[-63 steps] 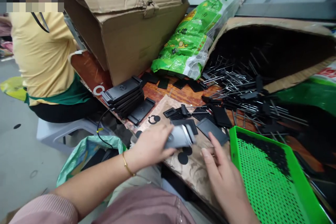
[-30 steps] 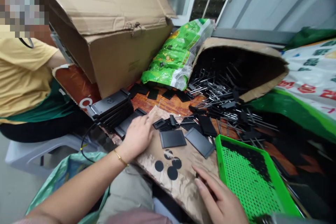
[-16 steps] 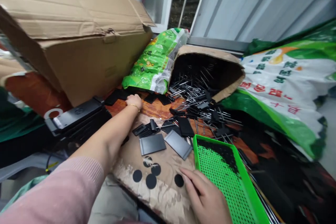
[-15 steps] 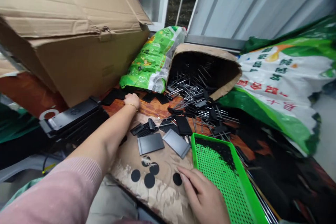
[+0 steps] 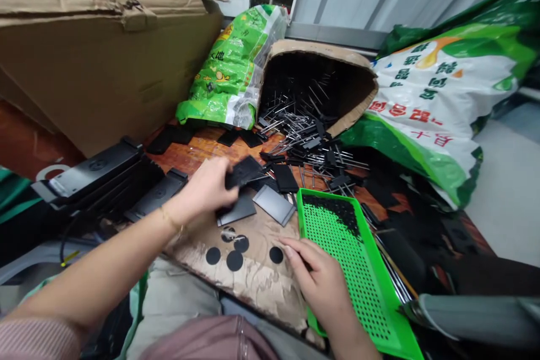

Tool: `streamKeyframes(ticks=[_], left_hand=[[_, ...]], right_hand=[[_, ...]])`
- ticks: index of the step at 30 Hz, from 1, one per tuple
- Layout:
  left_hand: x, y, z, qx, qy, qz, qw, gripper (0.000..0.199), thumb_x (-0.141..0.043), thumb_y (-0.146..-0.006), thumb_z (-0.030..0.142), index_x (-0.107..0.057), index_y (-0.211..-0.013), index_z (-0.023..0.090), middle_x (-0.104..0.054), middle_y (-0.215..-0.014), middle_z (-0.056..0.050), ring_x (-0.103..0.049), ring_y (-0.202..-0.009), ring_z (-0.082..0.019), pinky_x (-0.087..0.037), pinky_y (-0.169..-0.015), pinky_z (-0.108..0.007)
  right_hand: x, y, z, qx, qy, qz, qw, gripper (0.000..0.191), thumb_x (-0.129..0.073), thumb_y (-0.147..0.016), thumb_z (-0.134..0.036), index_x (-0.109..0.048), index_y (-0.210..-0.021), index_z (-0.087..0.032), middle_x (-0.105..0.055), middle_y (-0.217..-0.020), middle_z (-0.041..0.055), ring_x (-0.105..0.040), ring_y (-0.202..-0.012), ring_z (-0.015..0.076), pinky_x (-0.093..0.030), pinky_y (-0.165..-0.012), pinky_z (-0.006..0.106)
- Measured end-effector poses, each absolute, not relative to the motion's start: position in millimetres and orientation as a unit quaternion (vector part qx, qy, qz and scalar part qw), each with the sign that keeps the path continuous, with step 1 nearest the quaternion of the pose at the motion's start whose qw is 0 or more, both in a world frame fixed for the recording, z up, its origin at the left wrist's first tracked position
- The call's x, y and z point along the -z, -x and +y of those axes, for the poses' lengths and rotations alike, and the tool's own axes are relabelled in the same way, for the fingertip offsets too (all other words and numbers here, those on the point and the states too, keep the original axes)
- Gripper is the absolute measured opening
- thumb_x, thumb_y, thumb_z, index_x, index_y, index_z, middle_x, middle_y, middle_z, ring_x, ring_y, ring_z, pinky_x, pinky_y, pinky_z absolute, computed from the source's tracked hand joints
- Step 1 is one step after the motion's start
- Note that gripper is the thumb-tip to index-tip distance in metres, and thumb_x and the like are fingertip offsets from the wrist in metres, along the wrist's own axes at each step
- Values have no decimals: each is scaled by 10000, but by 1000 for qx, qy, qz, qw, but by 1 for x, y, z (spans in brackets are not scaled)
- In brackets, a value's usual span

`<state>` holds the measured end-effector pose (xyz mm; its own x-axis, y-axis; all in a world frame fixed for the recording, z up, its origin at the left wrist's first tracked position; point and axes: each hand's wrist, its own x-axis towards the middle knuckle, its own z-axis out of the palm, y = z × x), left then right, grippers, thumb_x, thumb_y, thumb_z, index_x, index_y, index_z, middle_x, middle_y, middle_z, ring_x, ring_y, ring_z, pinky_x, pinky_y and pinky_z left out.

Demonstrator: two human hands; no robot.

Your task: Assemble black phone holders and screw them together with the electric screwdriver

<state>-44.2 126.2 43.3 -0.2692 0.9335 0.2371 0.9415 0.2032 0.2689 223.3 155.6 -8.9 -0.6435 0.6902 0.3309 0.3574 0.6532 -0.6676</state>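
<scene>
Nearest, the right hand [image 5: 323,287] lies open, its fingers [image 5: 291,247] over the rim of a green perforated tray [image 5: 300,219] just beside 5 black discs [image 5: 234,260] on a stained cardboard sheet [image 5: 257,287]. The left hand [image 5: 202,185] pinches a flat, matte black plastic plate [image 5: 243,171], holding it above the sheet. Farther off, black-tabbed steel pins [image 5: 304,135] spill from a curled cardboard wrap [image 5: 320,50].

The person wears a pink ribbed sleeve [image 5: 36,340], a thin gold bangle [image 5: 171,221], and pale khaki trousers [image 5: 177,292].
</scene>
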Motion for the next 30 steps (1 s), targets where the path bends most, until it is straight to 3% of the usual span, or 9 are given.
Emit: streamKeyframes(ticks=[5, 10, 12, 14, 18, 23, 25, 28, 30], left_hand=[[-19, -15, 67, 126, 727, -669, -95, 272, -603, -675, 194, -514, -932, 179, -561, -957, -79, -536, -891, -224, -479, -789, -338], [-25, -7, 95, 107, 717, -687, -60, 348, -564, -825, 456, -547, -1048, 189, -592, -1060, -84, -547, -987, -238, -471, -836, -353], [-28, 3, 125, 89, 668, -739, -7, 310, -495, -881, 414, -562, -1084, 189, -601, -1107, -86, -548, -1034, -227, -446, -896, -337], [-26, 12, 154, 80, 640, -764, 8, 328, -554, -841, 344, -576, -1081, 122, -604, -1107, -153, -532, -1078, -285, -421, -934, -388], [-18, 23, 186, 71, 624, -778, -11, 167, -549, -784, 162, -639, -904, 87, -653, -950, -175, -588, -1005, -297, -431, -913, -386], [-41, 34, 172, 150, 596, -789, -4, 237, -463, -825, 163, -620, -997, 119, -662, -991, -141, -610, -976, -271, -456, -879, -384], [-53, 33, 157, 304, 549, -775, -79, 275, -431, -825, 123, -610, -1033, 142, -665, -966, -88, -625, -883, -200, -485, -816, -326], [-59, 18, 126, 561, 378, -644, -357, 257, -502, -804, 117, -610, -1035, 141, -642, -822, -22, -582, -619, -98, -495, -625, -232], [-53, -1, 106, 637, 266, -523, -499, 241, -559, -793, 113, -628, -1019, 152, -631, -804, -2, -566, -585, -65, -487, -591, -193]], right_hand=[[6, -223, 155, -292, 309, -852, 306, 250, -480, -895, -271, -712, -977, -229, -736, -892, 59, -697, -825, 176, -571, -723, 287], [6, -222, 156, -283, 308, -848, 326, 239, -491, -889, -265, -716, -962, -228, -742, -904, 59, -699, -835, 178, -570, -741, 299], [6, -221, 156, -279, 309, -848, 328, 237, -489, -892, -257, -714, -960, -224, -741, -901, 59, -696, -833, 173, -565, -746, 297], [6, -221, 156, -277, 309, -848, 330, 236, -488, -892, -248, -713, -957, -218, -740, -893, 58, -693, -828, 166, -560, -747, 290], [5, -221, 156, -283, 313, -841, 339, 233, -494, -887, -248, -715, -948, -206, -742, -905, 61, -691, -844, 167, -554, -765, 293], [4, -224, 159, -330, 360, -800, 347, 228, -510, -873, -278, -717, -948, -217, -737, -918, 53, -677, -848, 172, -544, -772, 313], [4, -225, 157, -378, 393, -763, 349, 231, -522, -862, -304, -717, -948, -216, -730, -886, 46, -666, -766, 158, -545, -704, 296], [1, -221, 145, -492, 431, -680, 330, 286, -539, -843, -368, -694, -1021, -206, -711, -874, 44, -607, -584, 109, -524, -545, 247], [0, -213, 130, -593, 428, -612, 302, 419, -570, -815, -425, -612, -1178, -220, -690, -974, 56, -596, -559, 91, -500, -466, 216]])
